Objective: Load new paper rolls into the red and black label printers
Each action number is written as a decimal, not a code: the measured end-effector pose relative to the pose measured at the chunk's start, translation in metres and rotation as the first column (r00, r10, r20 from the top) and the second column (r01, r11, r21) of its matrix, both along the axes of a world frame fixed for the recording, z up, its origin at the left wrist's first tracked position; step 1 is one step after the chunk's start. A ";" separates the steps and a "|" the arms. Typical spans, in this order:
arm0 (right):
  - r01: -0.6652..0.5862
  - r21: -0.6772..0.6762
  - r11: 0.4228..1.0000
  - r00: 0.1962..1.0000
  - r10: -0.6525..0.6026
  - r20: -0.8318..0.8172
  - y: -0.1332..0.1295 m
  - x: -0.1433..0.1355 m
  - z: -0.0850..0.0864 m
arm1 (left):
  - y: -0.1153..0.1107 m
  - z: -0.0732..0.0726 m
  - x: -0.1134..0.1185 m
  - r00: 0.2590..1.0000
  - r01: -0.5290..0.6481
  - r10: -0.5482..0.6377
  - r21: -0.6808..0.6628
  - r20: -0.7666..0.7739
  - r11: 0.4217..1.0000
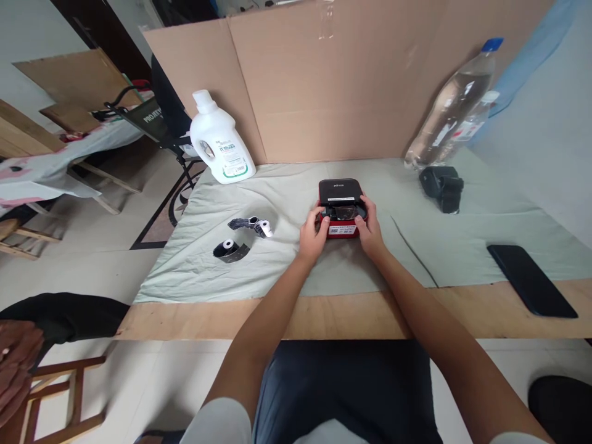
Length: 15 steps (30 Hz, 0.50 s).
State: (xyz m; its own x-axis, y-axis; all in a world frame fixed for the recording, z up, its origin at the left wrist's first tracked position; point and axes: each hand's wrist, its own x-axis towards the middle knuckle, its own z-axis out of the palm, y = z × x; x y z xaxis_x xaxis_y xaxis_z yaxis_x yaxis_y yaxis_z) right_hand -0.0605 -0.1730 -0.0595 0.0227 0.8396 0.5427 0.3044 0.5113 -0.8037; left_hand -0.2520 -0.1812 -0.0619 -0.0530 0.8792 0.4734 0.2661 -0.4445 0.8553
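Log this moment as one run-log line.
left hand: holding printer | right hand: holding printer | lid: open | small rolls: on cloth, left of printer

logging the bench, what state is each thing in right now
Red and black boxy device: lid open, held by left hand and right hand
White plastic jug: capped
Large clear plastic bottle, blue cap: closed, holding liquid
Small black-and-white rolls: partly unwound
Flat black rectangular phone: lying down, screen state unclear

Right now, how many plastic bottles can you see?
3: a white plastic bottle with a handle, left, by the brown cardboard; a big clear blue-capped plastic bottle, right; a smaller clear white-capped plastic bottle beside it. Some may be hidden.
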 end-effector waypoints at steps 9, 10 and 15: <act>0.057 -0.078 0.995 0.998 -0.058 -0.017 0.024 -0.002 0.023 | 0.000 0.001 0.000 1.000 -0.010 0.010 -0.028 -0.005 1.000; 0.060 -0.113 0.992 0.998 -0.063 -0.017 0.032 -0.001 0.032 | 0.000 0.001 0.000 1.000 -0.007 0.007 -0.033 -0.003 0.999; 0.129 -0.252 0.959 0.991 -0.114 0.072 0.065 0.006 0.069 | -0.001 0.003 -0.001 1.000 0.010 -0.009 -0.041 0.016 0.999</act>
